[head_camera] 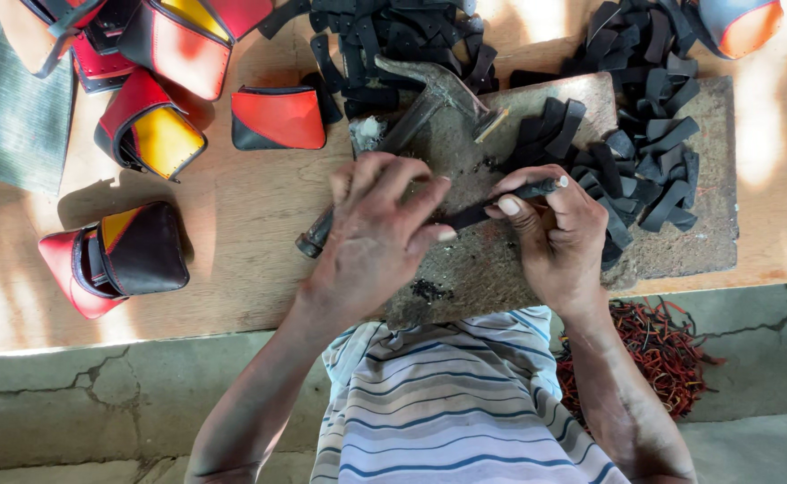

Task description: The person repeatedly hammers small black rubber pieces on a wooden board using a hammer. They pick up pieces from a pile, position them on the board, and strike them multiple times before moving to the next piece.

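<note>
- Heap of red and orange scraps (667,354): on the cracked floor at near right, beside my right forearm.
- My left hand (376,237): fingers curled down onto the near end of a black strap (467,215), pressing it to the work block (707,242).
- My right hand (559,237): closed around a slim metal punch tool (537,189), thumb on top, tip at the strap.
- Hammer (434,99): lying on the block just beyond my left hand, handle running under it, untouched.
- Pile of cut black straps (644,161): on the block, right of my right hand.
- Red, yellow and black pouches (147,130): scattered on the wooden board at far left.
- More black straps (393,40): heaped at the far edge.
</note>
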